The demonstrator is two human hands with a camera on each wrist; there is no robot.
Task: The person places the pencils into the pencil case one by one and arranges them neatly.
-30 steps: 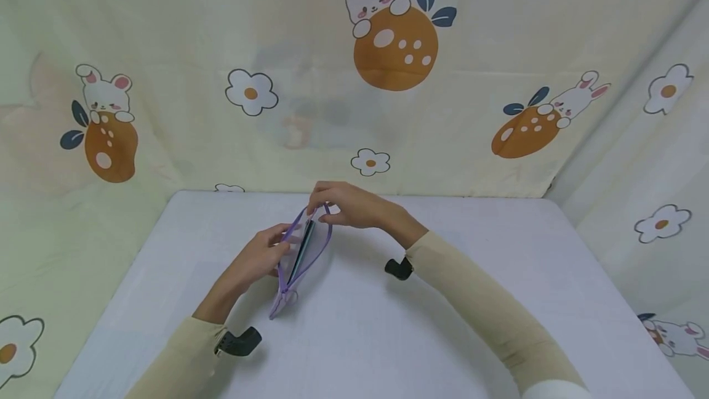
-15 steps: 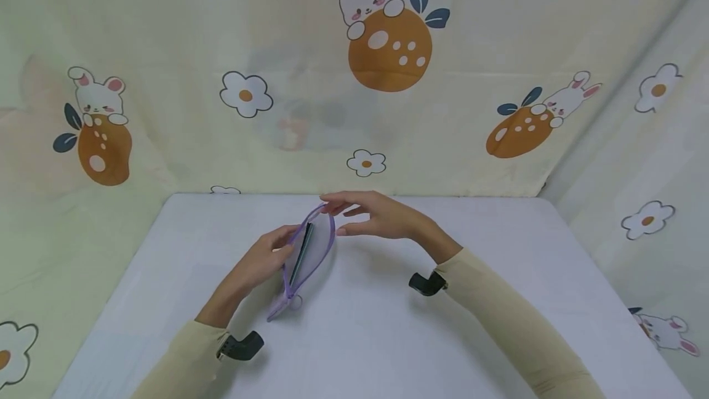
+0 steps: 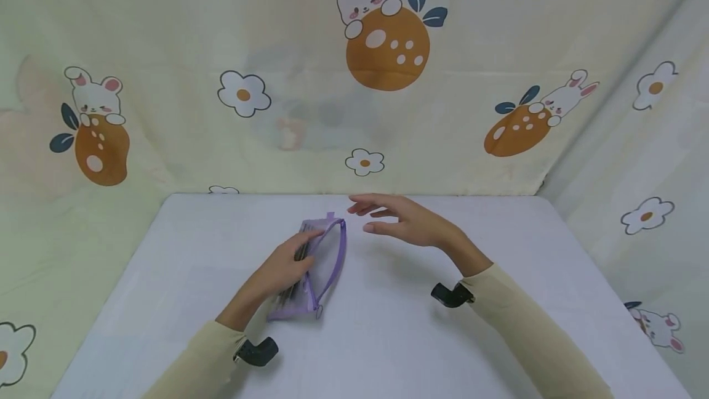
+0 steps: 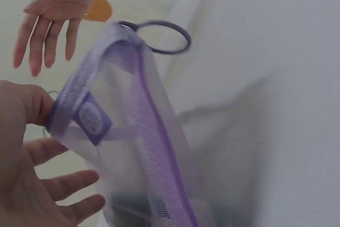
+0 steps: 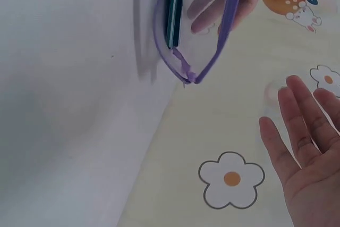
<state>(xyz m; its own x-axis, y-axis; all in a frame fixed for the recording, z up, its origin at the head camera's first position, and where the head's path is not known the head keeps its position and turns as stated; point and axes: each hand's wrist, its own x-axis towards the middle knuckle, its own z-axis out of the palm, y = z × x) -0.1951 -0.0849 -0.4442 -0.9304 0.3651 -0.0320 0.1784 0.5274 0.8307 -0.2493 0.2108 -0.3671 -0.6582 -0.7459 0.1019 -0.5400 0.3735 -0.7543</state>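
A translucent mesh zipper pouch [image 3: 325, 266] with purple edging lies tilted on the white table, its mouth gaping toward the right. My left hand [image 3: 285, 266] holds it by one side of the mouth; the left wrist view has a digit at the purple rim and the other fingers spread. Dark, thin, long items show through the mesh, and a teal strip [image 5: 175, 11] stands inside in the right wrist view. From the rim hang a ring [image 4: 188, 38] and a purple label [image 4: 90, 120]. To the right, my right hand [image 3: 410, 220] hovers with loosely extended fingers, apart from the pouch.
The white table [image 3: 498, 251] ends at a far edge just behind the hands. Behind it hangs a cream curtain [image 3: 299, 17] printed with rabbits and flowers. Each sleeve carries a black wrist camera, one on the left [image 3: 257, 353] and one on the right [image 3: 453, 295].
My right hand has let go of the pouch's far end and moved right. The pouch has turned and shifted right with my left hand, so its mesh side now shows from above.
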